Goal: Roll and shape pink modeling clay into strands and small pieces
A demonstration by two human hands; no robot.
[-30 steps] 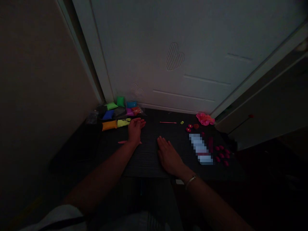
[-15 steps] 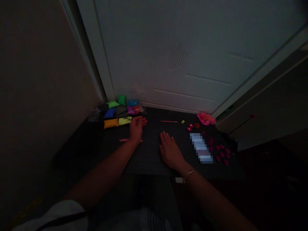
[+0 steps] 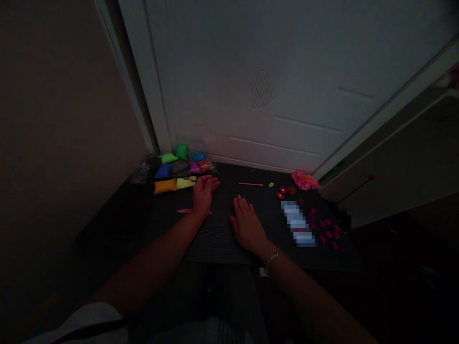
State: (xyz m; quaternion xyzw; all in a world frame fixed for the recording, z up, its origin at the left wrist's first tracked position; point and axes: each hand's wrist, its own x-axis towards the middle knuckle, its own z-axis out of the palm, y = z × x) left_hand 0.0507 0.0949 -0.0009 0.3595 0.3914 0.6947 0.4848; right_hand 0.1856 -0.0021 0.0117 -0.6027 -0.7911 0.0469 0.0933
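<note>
In the dim head view my right hand (image 3: 249, 228) lies palm down on the dark table (image 3: 218, 239), its fingers stretched out. Whatever may be under that palm is hidden. My left hand (image 3: 202, 195) rests turned up on its side, fingers loosely extended to the right, and I see nothing in it. A flat pink modelling tool (image 3: 184, 210) passes behind the left wrist. Just beyond the left hand sits a torn yellow clay packet (image 3: 184, 183). A thin pink stick tool (image 3: 250, 184) and a small yellow-green lump (image 3: 271, 185) lie past the right hand.
Colourful clay packets, among them an orange one (image 3: 165, 186) and a green one (image 3: 181, 152), fill the back left. On the right are a pink flower (image 3: 304, 180), a blurred-out phone-like rectangle (image 3: 299, 223) and several dark pink pieces (image 3: 328, 231). A white door (image 3: 236, 86) stands behind.
My right hand has slid a little to the left, still flat. The left hand keeps nearly the same pose. The whole view has shifted slightly.
</note>
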